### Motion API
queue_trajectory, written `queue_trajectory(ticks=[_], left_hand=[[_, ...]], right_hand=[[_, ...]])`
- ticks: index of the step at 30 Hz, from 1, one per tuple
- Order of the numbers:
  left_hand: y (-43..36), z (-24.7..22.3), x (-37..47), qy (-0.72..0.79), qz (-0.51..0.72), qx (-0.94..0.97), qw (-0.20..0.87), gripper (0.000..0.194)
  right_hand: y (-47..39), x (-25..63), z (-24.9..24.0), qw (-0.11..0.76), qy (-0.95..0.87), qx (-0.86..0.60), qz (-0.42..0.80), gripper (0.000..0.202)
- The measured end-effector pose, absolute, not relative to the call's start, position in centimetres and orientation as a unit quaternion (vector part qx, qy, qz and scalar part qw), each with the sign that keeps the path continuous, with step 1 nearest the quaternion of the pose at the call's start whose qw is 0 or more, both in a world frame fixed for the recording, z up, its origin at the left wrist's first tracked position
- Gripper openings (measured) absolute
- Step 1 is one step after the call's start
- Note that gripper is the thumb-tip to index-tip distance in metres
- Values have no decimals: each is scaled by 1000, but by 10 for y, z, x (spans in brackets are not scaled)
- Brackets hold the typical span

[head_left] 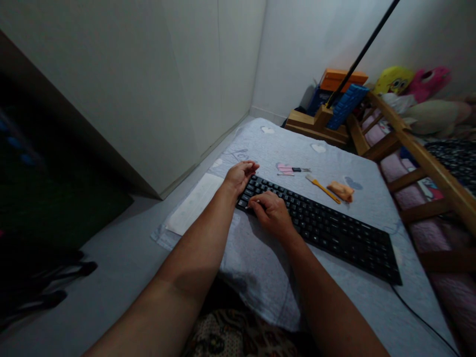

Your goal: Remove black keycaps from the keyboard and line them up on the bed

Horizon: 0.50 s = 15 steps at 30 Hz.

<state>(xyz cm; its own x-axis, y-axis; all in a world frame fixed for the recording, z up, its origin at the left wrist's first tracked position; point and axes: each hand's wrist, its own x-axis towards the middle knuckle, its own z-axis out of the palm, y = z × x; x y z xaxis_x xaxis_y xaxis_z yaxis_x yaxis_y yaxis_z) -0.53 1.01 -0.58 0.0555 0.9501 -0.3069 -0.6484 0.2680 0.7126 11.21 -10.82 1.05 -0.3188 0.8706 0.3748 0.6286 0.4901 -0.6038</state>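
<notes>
A black keyboard (334, 230) lies at a slant across the cloth-covered table. My right hand (271, 213) is over its left part, fingers pinched round a thin white stick that looks like a cotton swab (248, 207). The swab's white tip is down at the keys near the left front corner; the rest is mostly hidden by my fingers. Beside the keyboard's left end rests my left hand (240, 177), its fingers loosely bent and apart, with nothing visible in them. Behind the keyboard lie a yellow-handled brush (323, 188), a crumpled orange-brown cloth (341, 191) and a pink-and-black tool with metal tips (293, 169).
A white sheet (195, 203) lies on the table's left side under my left forearm. The keyboard cable (424, 320) runs off front right. A pale cabinet (186, 89) stands left, a wooden bed rail (420, 144) right. Boxes (342, 79) and a dark pole (362, 52) are behind.
</notes>
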Motion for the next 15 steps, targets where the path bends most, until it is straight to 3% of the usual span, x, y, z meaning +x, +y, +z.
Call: queue_trajectory(ticks=[15], left_hand=[[9,-4,-4,386,570,192,700,15]], right_hand=[[-108,113,11,357,-782,-481,173,20]])
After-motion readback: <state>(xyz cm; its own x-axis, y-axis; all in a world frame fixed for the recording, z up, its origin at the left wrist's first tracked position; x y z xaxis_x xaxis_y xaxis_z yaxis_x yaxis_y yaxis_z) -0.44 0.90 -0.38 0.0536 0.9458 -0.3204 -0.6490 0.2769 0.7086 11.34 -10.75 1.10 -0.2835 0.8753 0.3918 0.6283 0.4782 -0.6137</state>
